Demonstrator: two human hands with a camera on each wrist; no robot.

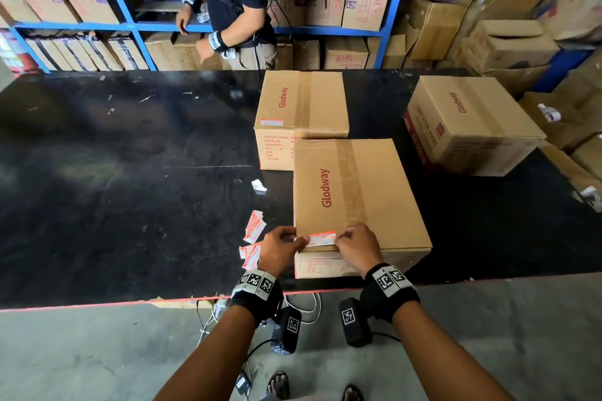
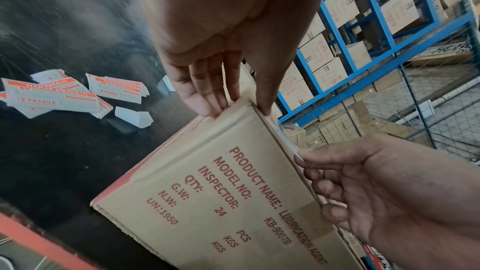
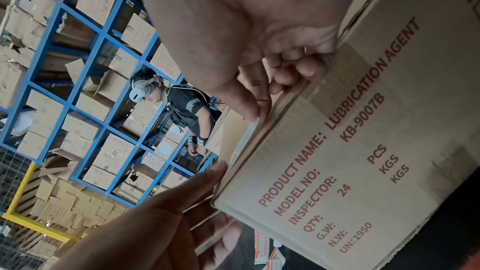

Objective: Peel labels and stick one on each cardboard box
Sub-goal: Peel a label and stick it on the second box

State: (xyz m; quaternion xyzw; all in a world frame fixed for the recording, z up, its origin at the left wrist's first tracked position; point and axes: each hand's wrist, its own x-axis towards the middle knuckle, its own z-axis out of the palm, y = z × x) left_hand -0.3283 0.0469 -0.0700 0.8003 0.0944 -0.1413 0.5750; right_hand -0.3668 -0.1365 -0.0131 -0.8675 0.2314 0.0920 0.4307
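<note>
The near cardboard box [image 1: 358, 192] stands at the black table's front edge. An orange-and-white label [image 1: 321, 239] lies along its top front edge, stretched between both hands. My left hand [image 1: 298, 239] has straight fingers [image 2: 215, 108] against the box's corner, with the thumb on the label's left end. My right hand [image 1: 340, 239] pinches the label's right end between thumb and forefinger [image 3: 257, 114]. Behind it, a second box [image 1: 299, 101] carries a label [image 1: 272, 122] on its top. A third box [image 1: 469, 120] sits far right, and I see no label on it.
Loose labels [image 1: 252, 241] and white backing scraps [image 1: 259, 185] lie on the table [image 1: 130, 205] left of the near box. Another person [image 1: 234, 3] stands at the blue shelving [image 1: 136, 26] across the table. Stacked cartons crowd the right side. Cables hang below the table's edge.
</note>
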